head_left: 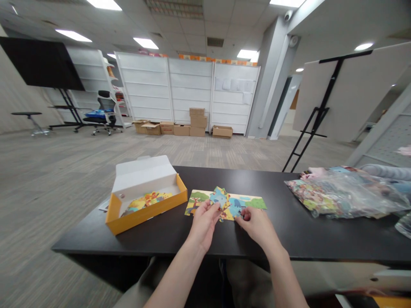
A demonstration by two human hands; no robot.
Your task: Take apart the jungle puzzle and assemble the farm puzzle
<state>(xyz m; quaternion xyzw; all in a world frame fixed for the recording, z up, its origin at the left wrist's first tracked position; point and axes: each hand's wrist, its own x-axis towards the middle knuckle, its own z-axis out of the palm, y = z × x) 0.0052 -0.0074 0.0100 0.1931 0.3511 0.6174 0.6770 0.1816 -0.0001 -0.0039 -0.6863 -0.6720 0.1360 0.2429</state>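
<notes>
Black table (272,184) with a bag, an open box, a picture puzzle and two bare hands.
I watch over the feed: the dark tabletop runs across the view, a clear plastic bag (340,192) of brightly printed items at its right. At its left stands the yellow box (148,214), white lid (143,173) raised, loose puzzle pieces (149,200) heaped inside. Between them, I see the puzzle (236,206) lying flat, printed in green, yellow and blue. The right hand (257,222) has thumb and bent fingers at the puzzle's right part; I cannot tell whether they grip anything. The left hand (205,220) pinches a blue-and-yellow piece (220,196) between thumb and fingers, raised over the puzzle's middle; whether it is several joined together, I cannot tell.
</notes>
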